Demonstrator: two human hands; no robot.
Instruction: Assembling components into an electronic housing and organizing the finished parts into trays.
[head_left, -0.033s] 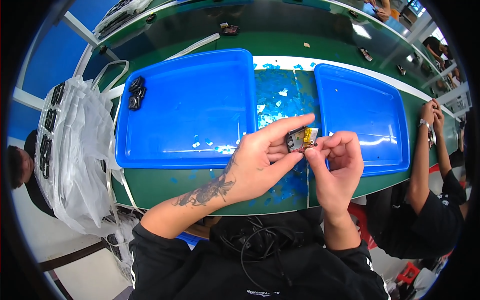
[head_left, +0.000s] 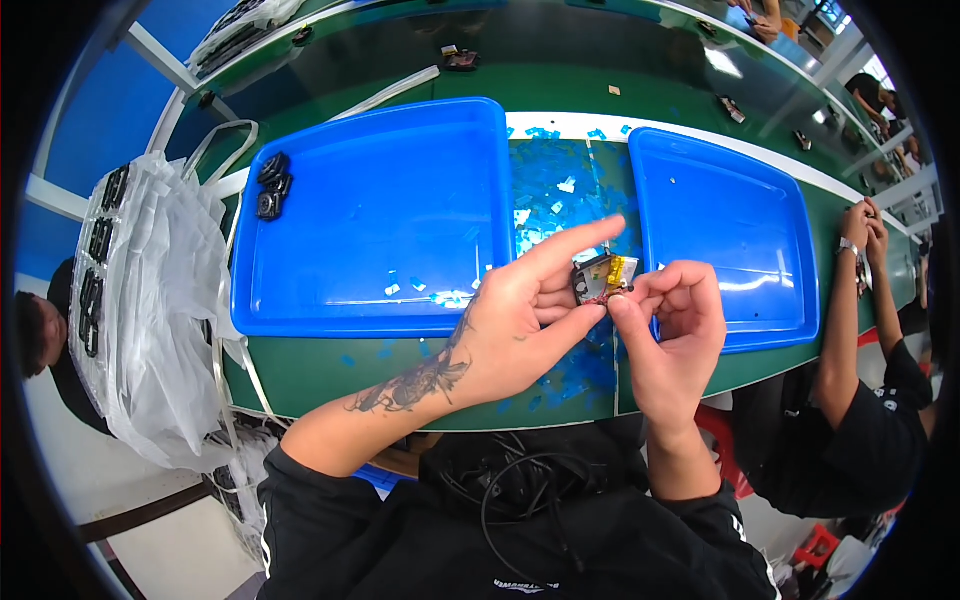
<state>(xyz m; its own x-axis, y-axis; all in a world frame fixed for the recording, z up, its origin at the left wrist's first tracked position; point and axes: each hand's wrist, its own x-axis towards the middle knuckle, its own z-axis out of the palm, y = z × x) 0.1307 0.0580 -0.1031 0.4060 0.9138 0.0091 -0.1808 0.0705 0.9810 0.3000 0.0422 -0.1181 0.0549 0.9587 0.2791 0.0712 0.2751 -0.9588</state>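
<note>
Over the gap between two blue trays, my left hand (head_left: 530,315) holds a small black electronic housing (head_left: 590,283) between thumb and fingers, its index finger stretched out past it. Yellow film, a pale flat part and thin reddish wires show in the housing. My right hand (head_left: 672,330) pinches at the housing's right lower edge with thumb and index finger, its other fingers curled. What exactly lies between those fingertips is too small to make out.
The left blue tray (head_left: 370,325) holds several black housings (head_left: 271,187) in its far left corner. Blue film scraps (head_left: 565,205) litter the green table beside the right blue tray (head_left: 735,340). Plastic-wrapped housings (head_left: 150,300) stand at the left; a co-worker's arms (head_left: 845,300) are at the right.
My left index finger has shifted slightly left and away from me. The housing appears tilted a little differently; both hands otherwise stay in place.
</note>
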